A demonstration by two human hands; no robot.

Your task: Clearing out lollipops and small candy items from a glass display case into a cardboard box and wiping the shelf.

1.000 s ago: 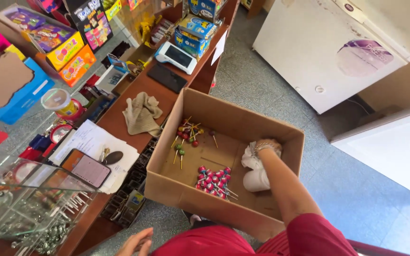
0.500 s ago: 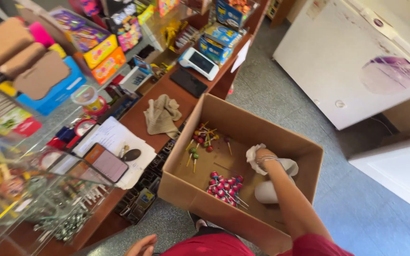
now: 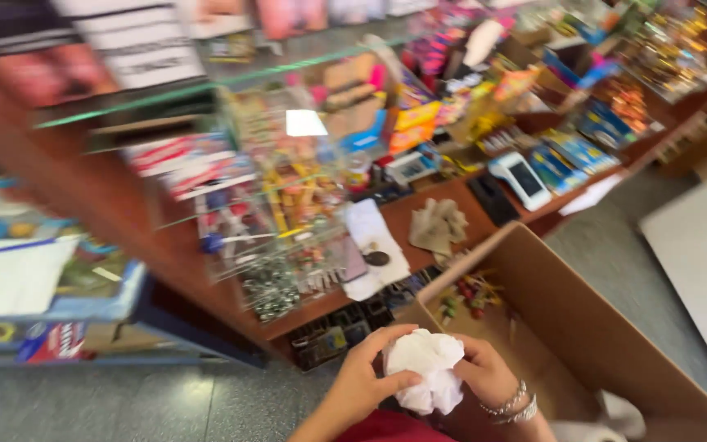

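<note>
Both my hands hold a crumpled white plastic bag point(image 3: 425, 368) just over the near left corner of an open cardboard box point(image 3: 591, 327). My left hand point(image 3: 363, 381) grips the bag from the left, thumb across its front. My right hand point(image 3: 486, 372), with bracelets on the wrist, grips it from the right. Inside the box lie several lollipops point(image 3: 468, 299) on its floor and another white bundle point(image 3: 607, 417) near the right corner.
A wooden counter point(image 3: 443, 209) runs past the box, bearing a crumpled grey cloth point(image 3: 438, 225), a white paper sheet point(image 3: 374, 250), a card terminal point(image 3: 519, 180), a black device point(image 3: 493, 199) and colourful sweet packs. Clear display cases point(image 3: 280, 213) stand left. The floor is grey tile.
My right hand has come out of the box with a white bag and my left hand has joined it. The view has swung left and blurred.
</note>
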